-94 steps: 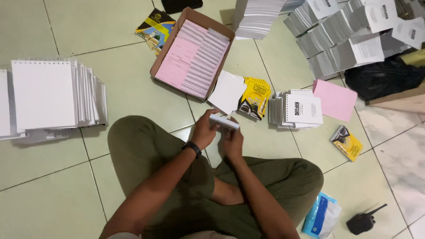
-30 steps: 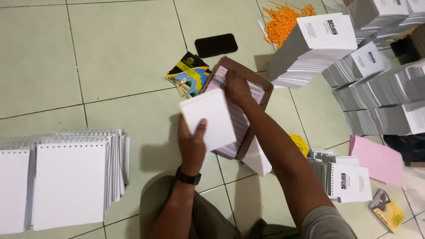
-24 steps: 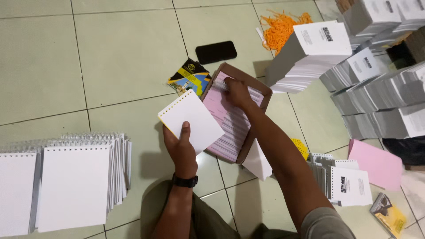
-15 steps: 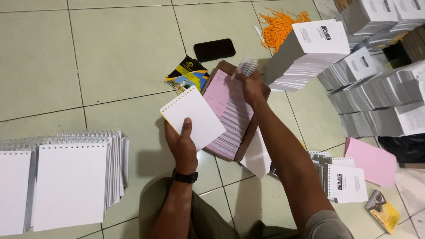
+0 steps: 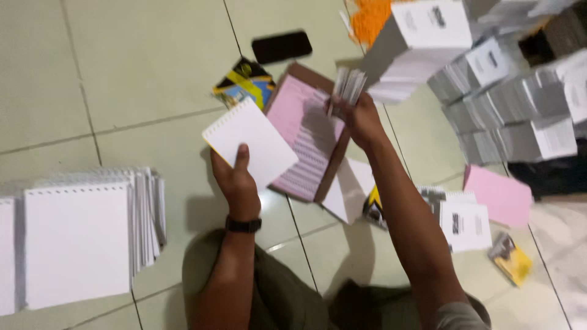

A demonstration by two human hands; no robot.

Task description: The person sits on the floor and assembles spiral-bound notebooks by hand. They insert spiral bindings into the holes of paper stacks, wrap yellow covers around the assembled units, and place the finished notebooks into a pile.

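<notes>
My left hand grips a white punched notepad by its lower edge, held tilted above the floor tiles. My right hand is raised over a brown cardboard box and pinches a small bundle of white wire binding combs. The box lies open on the floor, filled with rows of the same combs on pink paper. A black watch is on my left wrist.
A fanned stack of white spiral notepads lies at the left. A black phone and a yellow-blue packet lie behind the box. Piles of printed pads fill the right, with pink sheets and orange bits.
My right hand has lifted out of the box with a bundle of combs. My left hand has tilted the notepad and drawn it a little to the left.
</notes>
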